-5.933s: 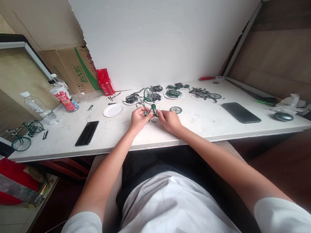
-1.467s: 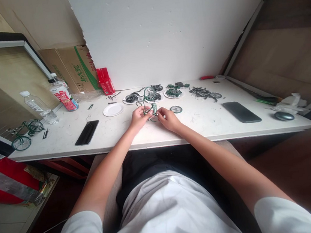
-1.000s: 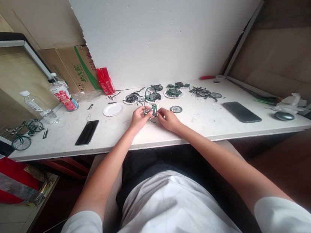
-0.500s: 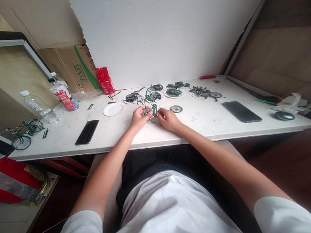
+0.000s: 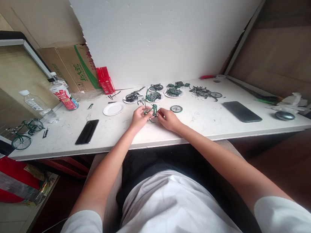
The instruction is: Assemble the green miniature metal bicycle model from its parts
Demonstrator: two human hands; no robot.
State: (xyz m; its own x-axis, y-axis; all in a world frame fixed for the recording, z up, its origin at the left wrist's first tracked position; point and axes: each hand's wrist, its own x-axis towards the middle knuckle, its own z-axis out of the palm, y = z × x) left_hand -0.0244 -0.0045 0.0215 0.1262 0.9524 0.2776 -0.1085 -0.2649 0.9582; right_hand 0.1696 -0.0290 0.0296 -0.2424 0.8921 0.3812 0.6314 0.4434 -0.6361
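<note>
A small green model bicycle point(image 5: 150, 102), partly built with one spoked wheel up at the back, is held over the middle of the white table point(image 5: 202, 126). My left hand point(image 5: 138, 118) grips its frame from the left with closed fingers. My right hand point(image 5: 166, 118) pinches the frame's lower part from the right. A loose spoked wheel point(image 5: 176, 109) lies just right of my right hand. Small paper plates with dark and green parts point(image 5: 173, 92) sit behind the model.
A finished green bicycle point(image 5: 24, 134) stands at the table's left end beside two bottles point(image 5: 63, 93). An empty paper plate point(image 5: 113, 109) and a black phone point(image 5: 87, 132) lie left; another phone point(image 5: 241, 112) and a grey mouse point(image 5: 284, 115) lie right.
Both hands stay on the model bicycle with only slight shifts; its wheel has tipped a little since the earliest frame.
</note>
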